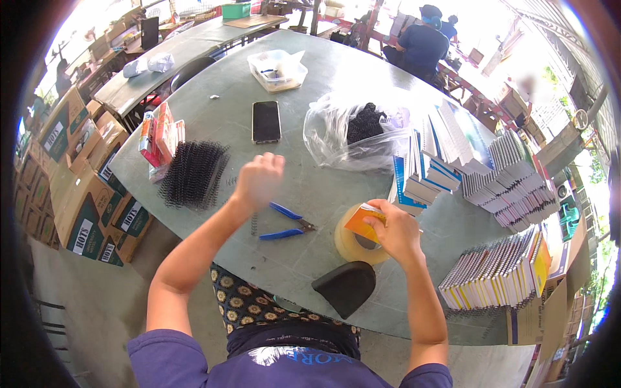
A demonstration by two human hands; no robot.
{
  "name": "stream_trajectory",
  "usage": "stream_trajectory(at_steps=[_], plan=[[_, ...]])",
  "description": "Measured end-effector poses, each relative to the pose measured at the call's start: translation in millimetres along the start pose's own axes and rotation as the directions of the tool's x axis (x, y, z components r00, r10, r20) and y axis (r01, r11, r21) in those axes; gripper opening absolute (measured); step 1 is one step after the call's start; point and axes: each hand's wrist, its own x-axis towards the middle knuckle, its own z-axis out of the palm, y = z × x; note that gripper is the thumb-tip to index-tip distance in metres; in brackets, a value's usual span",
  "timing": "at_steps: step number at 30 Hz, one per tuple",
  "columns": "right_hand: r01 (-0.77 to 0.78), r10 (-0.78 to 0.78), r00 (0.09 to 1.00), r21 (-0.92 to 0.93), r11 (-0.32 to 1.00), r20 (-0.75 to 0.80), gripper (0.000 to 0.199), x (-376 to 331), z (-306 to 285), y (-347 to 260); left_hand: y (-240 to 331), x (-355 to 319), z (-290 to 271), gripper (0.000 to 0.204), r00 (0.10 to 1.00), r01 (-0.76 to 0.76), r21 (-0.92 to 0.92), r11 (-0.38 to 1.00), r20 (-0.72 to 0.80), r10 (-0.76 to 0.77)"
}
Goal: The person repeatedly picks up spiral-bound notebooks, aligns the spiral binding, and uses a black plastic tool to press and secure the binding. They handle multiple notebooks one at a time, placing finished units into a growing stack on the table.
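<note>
My right hand (396,231) grips a small orange notebook (362,222) just above a large roll of clear tape (357,246) on the grey table (310,116). My left hand (259,179) hovers blurred over the table with fingers curled, holding nothing that I can see. It is nearest to the blue-handled pliers (284,223) lying just below it and a bundle of black spiral binding coils (193,173) to its left.
Stacks of spiral notebooks (511,174) fill the right side, more stand at the front right (498,271). A clear plastic bag (352,132), a black phone (266,121), a plastic box (277,69) and a black pad (346,286) lie around. Cartons (84,194) stand left. A person (422,42) sits beyond.
</note>
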Motion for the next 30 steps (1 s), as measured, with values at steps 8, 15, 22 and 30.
stream_trajectory(at_steps=[8,15,22,30], plan=[[0.123,-0.094,0.979,0.156,0.980,-0.179,0.016,-11.1,11.2,4.3,118.6,-7.0,-49.6,0.063,0.920,-0.173,-0.347,0.922,0.276,0.277],[0.150,-0.137,0.961,0.039,0.988,-0.241,0.012,-7.9,17.2,-4.7,101.6,-7.6,-52.2,0.018,0.997,0.037,-0.801,0.597,-0.012,-0.077],[0.114,-0.072,0.974,0.192,0.975,-0.213,0.013,-5.9,11.4,-8.5,126.5,-14.6,-41.5,0.020,0.997,0.070,-0.830,0.554,0.039,-0.067],[0.192,-0.146,0.965,0.208,0.959,-0.216,0.013,-12.5,7.2,-11.8,113.0,-2.8,-41.1,0.041,0.664,0.741,-0.619,-0.261,0.733,0.146]])
